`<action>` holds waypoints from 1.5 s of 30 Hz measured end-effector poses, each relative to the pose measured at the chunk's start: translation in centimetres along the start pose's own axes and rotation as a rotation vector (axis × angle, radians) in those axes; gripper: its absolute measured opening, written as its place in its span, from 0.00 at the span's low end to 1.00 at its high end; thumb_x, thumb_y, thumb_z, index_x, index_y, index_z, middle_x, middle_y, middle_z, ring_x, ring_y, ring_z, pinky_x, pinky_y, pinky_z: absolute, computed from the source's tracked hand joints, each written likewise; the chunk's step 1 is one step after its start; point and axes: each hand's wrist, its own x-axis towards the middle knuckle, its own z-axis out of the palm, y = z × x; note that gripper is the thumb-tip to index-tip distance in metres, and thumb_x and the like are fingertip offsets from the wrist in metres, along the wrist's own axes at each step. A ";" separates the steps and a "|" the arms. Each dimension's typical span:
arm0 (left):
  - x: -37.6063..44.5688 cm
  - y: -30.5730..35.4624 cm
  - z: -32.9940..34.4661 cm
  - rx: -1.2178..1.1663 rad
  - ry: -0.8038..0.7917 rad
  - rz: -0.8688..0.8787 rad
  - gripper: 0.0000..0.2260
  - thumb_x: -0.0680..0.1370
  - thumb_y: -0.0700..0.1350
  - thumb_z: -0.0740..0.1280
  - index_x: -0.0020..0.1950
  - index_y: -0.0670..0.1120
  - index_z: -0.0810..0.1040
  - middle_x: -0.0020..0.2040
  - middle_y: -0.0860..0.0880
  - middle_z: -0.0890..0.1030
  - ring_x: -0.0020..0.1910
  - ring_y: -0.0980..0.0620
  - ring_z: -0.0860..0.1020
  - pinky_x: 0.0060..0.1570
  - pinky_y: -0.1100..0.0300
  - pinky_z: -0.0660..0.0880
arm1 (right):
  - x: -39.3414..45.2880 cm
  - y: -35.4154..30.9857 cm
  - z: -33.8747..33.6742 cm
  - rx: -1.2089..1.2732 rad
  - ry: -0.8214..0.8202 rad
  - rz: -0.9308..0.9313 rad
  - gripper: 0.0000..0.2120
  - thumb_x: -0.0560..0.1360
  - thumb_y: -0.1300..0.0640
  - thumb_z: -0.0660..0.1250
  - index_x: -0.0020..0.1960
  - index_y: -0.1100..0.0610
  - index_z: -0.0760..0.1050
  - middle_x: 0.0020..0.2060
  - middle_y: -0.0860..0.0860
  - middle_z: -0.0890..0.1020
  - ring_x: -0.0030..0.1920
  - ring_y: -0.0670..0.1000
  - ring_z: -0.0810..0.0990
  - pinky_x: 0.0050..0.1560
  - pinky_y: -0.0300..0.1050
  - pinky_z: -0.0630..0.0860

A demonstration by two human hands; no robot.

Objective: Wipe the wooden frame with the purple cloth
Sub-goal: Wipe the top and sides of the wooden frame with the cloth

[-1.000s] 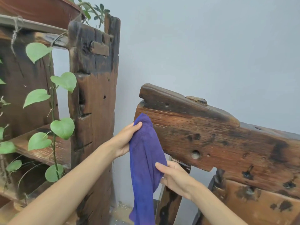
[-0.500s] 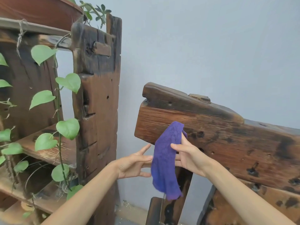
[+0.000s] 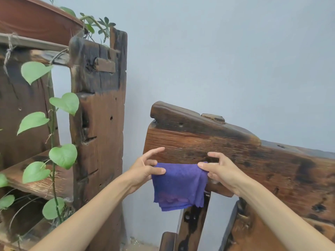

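Note:
The purple cloth (image 3: 178, 185) hangs folded in front of the dark, weathered wooden frame (image 3: 244, 153), just below its thick top beam. My left hand (image 3: 145, 168) pinches the cloth's upper left corner with thumb and a finger while the other fingers spread out. My right hand (image 3: 220, 170) pinches the upper right corner, its fingers close to the beam's face. The cloth is stretched flat between both hands, and its lower edge hangs loose over the frame's upright post (image 3: 192, 225).
A tall wooden post (image 3: 98, 124) of a plant shelf stands at the left, with a green vine (image 3: 54, 134) climbing it and a brown planter (image 3: 36, 20) on top. A pale wall (image 3: 217, 51) lies behind. A gap separates post and frame.
The cloth went from hanging bunched in one hand to being spread wide between both hands. My left hand took its left corner and my right hand shifted right.

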 end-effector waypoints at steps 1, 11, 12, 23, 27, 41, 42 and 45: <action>0.2 1.1 0.4 0.089 0.068 0.047 0.30 0.66 0.37 0.79 0.64 0.62 0.82 0.54 0.41 0.74 0.55 0.46 0.79 0.62 0.48 0.78 | 0.1 -0.8 -0.1 -0.011 -0.010 -0.038 0.36 0.65 0.52 0.83 0.67 0.46 0.70 0.53 0.53 0.88 0.50 0.50 0.87 0.54 0.46 0.80; 8.1 17.8 2.6 0.334 0.326 0.488 0.12 0.74 0.31 0.72 0.40 0.48 0.84 0.35 0.57 0.84 0.33 0.59 0.81 0.29 0.66 0.75 | 7.2 -16.6 -2.0 -0.523 0.535 -0.581 0.16 0.70 0.54 0.78 0.57 0.48 0.82 0.49 0.42 0.83 0.51 0.49 0.82 0.53 0.43 0.75; 9.3 18.9 2.8 0.362 0.373 0.490 0.13 0.74 0.31 0.71 0.40 0.49 0.83 0.38 0.55 0.83 0.35 0.57 0.80 0.30 0.64 0.75 | 8.5 -17.8 -1.6 -0.521 0.560 -0.534 0.20 0.71 0.54 0.77 0.62 0.50 0.79 0.54 0.47 0.82 0.56 0.53 0.81 0.57 0.44 0.75; 14.3 5.8 -3.7 0.283 0.402 0.083 0.34 0.78 0.73 0.46 0.71 0.54 0.75 0.68 0.47 0.79 0.65 0.46 0.78 0.71 0.41 0.70 | 13.9 -14.3 8.7 -1.085 0.568 -0.462 0.28 0.81 0.37 0.44 0.58 0.47 0.80 0.55 0.54 0.85 0.56 0.61 0.81 0.51 0.54 0.70; 15.6 0.0 -3.9 0.039 0.531 0.027 0.30 0.82 0.67 0.45 0.67 0.55 0.80 0.64 0.47 0.82 0.61 0.48 0.80 0.72 0.47 0.69 | 17.1 -17.4 8.2 -1.112 0.253 -0.255 0.31 0.78 0.37 0.40 0.66 0.45 0.75 0.65 0.53 0.80 0.61 0.60 0.77 0.54 0.55 0.64; 14.9 -1.9 -3.4 0.007 0.701 -0.097 0.29 0.84 0.62 0.39 0.60 0.52 0.77 0.61 0.46 0.81 0.61 0.45 0.79 0.70 0.46 0.72 | 20.9 -22.0 20.9 -2.051 -0.132 -0.043 0.10 0.76 0.49 0.56 0.44 0.49 0.75 0.43 0.50 0.78 0.43 0.53 0.76 0.51 0.52 0.68; 14.1 -2.6 -3.4 0.000 0.692 -0.100 0.30 0.84 0.61 0.39 0.60 0.51 0.78 0.61 0.46 0.82 0.61 0.46 0.80 0.69 0.47 0.72 | 20.9 -20.3 22.1 -2.230 -0.126 -0.077 0.09 0.79 0.48 0.56 0.48 0.48 0.74 0.45 0.51 0.77 0.46 0.54 0.75 0.53 0.54 0.67; 11.5 -5.7 -4.9 0.022 0.715 -0.134 0.29 0.85 0.60 0.40 0.63 0.49 0.76 0.67 0.44 0.79 0.67 0.45 0.76 0.71 0.48 0.68 | 21.2 -14.1 24.2 -2.452 -0.243 -0.074 0.15 0.84 0.47 0.57 0.67 0.48 0.75 0.57 0.50 0.76 0.65 0.58 0.72 0.59 0.55 0.64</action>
